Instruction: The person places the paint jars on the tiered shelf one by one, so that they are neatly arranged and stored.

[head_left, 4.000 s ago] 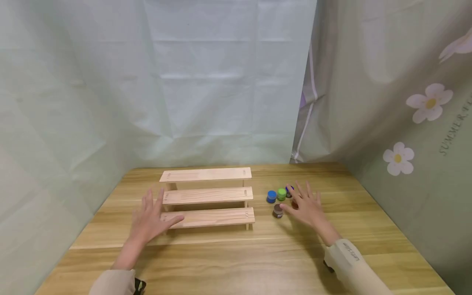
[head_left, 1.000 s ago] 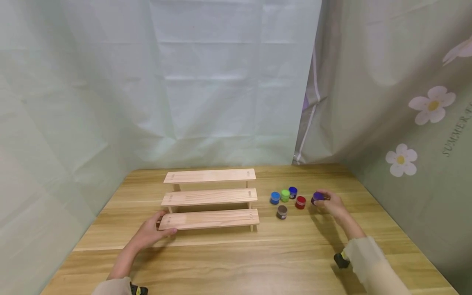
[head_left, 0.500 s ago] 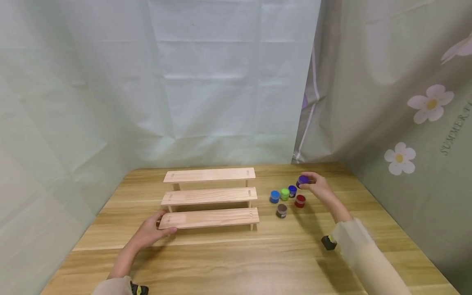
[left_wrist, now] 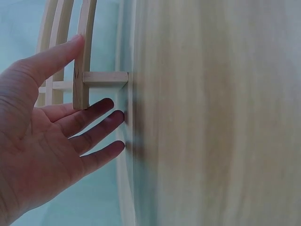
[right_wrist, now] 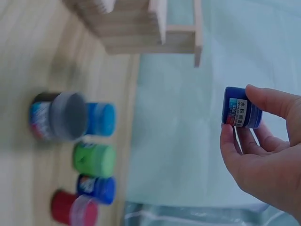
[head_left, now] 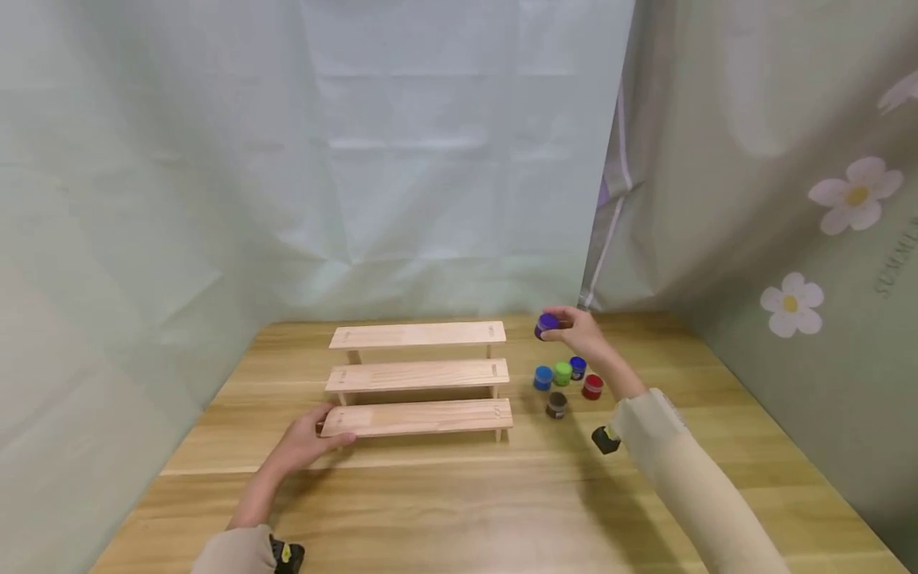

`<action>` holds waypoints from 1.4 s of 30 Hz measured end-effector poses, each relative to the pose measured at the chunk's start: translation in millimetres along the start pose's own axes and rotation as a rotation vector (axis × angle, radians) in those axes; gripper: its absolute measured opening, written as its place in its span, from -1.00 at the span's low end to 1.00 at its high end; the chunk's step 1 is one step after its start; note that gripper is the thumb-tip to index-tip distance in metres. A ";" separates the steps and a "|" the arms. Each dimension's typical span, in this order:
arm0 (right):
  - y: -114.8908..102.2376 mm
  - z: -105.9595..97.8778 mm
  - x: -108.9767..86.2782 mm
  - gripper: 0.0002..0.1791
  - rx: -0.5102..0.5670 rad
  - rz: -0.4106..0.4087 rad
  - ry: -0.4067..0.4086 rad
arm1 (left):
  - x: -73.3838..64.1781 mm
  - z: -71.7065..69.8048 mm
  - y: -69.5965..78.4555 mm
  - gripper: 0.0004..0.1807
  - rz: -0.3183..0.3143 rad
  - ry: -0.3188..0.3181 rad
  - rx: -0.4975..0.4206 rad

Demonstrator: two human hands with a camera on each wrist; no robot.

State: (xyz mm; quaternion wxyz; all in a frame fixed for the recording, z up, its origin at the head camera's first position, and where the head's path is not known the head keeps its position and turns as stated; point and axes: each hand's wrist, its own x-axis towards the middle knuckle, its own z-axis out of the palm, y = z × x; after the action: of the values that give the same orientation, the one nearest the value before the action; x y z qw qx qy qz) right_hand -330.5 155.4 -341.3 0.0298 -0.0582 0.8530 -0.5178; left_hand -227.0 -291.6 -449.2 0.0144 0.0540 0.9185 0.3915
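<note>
In the head view, a three-tier wooden step rack (head_left: 423, 418) stands left of the middle of the table. My left hand (head_left: 303, 443) holds the left end of its lowest board, thumb on the front edge and fingers around the end. In the left wrist view, the thumb presses the board (left_wrist: 85, 52) while the lower fingers spread below it. My right hand (head_left: 582, 335) pinches a small dark blue-purple paint jar (head_left: 547, 325) between thumb and fingers, raised at the right of the top tier. A printed label shows on that jar in the right wrist view.
Right of the rack stand several paint jars: a light blue jar (head_left: 543, 378), a green jar (head_left: 562, 373), a dark blue jar (head_left: 578, 367), a red jar (head_left: 592, 387) and a dark brown jar (head_left: 556, 405). Pale curtains (head_left: 459, 199) hang behind the wooden table (head_left: 459, 502).
My right hand has taken up the purple-lidded jar from the right of the group and carried it left and up, towards the rack. My left hand has come onto the lowest board's end and stayed there.
</note>
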 end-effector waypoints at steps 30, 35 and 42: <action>-50.9 101.5 29.7 -0.44 0.094 -0.121 -0.156 | 5.8 29.1 15.6 -0.03 -0.023 0.015 -0.081; -71.9 133.5 38.3 -0.39 0.131 -0.161 -0.152 | 2.9 21.8 15.3 -0.04 -0.050 0.007 -0.075; -95.3 185.5 43.9 -0.44 0.140 -0.181 -0.191 | -3.7 15.8 10.6 -0.09 -0.053 0.033 -0.076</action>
State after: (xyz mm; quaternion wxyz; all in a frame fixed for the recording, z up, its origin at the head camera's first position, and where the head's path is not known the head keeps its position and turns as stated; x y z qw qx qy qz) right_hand -346.9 -57.1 -342.1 0.0682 -0.1818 0.7993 -0.5687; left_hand -221.4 -273.3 -452.6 0.0117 0.0225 0.9042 0.4263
